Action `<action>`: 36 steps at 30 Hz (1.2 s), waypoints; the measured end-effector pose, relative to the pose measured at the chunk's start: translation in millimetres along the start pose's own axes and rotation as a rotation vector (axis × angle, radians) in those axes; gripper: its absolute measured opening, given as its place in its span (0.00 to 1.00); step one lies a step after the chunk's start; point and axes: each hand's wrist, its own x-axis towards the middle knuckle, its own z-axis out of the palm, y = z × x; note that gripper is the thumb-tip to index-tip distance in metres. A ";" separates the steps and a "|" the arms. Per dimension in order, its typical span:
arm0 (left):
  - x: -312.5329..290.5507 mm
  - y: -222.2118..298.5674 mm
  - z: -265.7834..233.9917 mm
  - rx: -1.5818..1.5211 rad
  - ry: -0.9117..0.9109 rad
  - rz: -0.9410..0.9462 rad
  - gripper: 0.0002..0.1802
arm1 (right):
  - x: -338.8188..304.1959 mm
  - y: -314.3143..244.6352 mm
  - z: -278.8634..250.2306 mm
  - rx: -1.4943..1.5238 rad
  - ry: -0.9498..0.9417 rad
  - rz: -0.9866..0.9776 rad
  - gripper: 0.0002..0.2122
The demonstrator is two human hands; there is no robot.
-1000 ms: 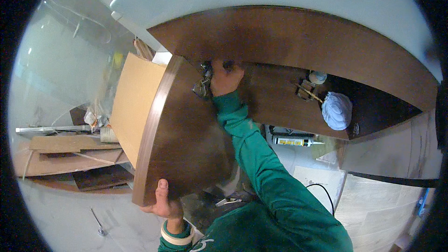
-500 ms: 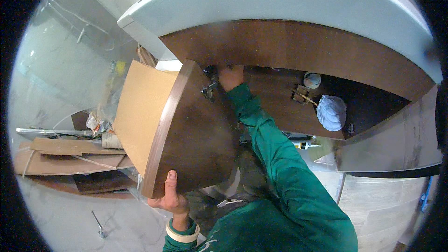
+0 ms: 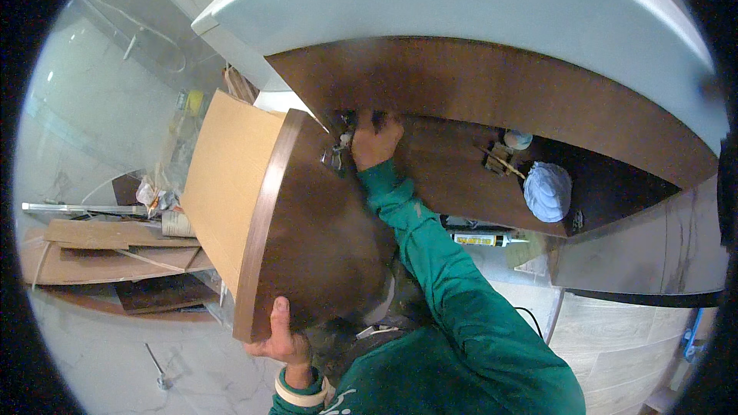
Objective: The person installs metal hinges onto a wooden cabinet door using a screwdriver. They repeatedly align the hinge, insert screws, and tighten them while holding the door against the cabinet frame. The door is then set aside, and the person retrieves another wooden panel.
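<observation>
With its thumb lying across the inner face and its fingers behind, my left hand [image 3: 283, 342] grips the lower corner of a brown wooden cabinet door [image 3: 323, 238], which stands swung open. A metal hinge [image 3: 334, 157] sits on the door's inner face near the cabinet. Right beside that hinge, my right hand [image 3: 377, 142] reaches into the opening of the brown cabinet [image 3: 477, 77]. Its fingers are curled and closed at the cabinet's inner side, their tips partly hidden, so what they hold does not show.
Inside the cabinet lie a crumpled pale-blue cloth [image 3: 547, 192], a brush [image 3: 503, 161] and a small round container [image 3: 517, 139]. A sealant tube [image 3: 480, 239] lies below. A white basin [image 3: 461, 0] overhangs the cabinet. Cardboard pieces [image 3: 115, 253] and a screwdriver-like rod [image 3: 157, 369] lie at left.
My right hand has drawn slightly back and down beside the hinge, showing more of its knuckles. The door has shifted a little left and down, with my left hand still on it.
</observation>
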 end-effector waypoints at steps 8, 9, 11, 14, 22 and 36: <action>3.5 -25.5 -23.6 0.185 -0.115 0.166 0.22 | -1.7 -13.2 -13.2 0.026 -0.019 -0.054 0.13; 2.8 -22.3 -22.8 0.133 -0.143 0.172 0.22 | -3.3 -16.7 -11.3 -0.003 0.023 -0.079 0.12; 0.6 -15.1 -19.3 -0.049 -0.052 -0.020 0.22 | -3.7 -21.2 -11.1 -0.065 0.016 -0.048 0.12; 0.9 -12.8 -13.1 -0.086 -0.029 -0.021 0.23 | -1.9 -23.8 -12.1 -0.115 -0.085 0.078 0.12; -1.9 -23.6 -20.7 0.159 -0.095 0.194 0.18 | 13.3 -9.3 -12.0 0.170 -0.076 -0.218 0.15; -14.4 -16.5 -14.4 0.313 -0.084 0.152 0.20 | 3.3 40.7 -0.9 -0.148 -0.153 -0.281 0.17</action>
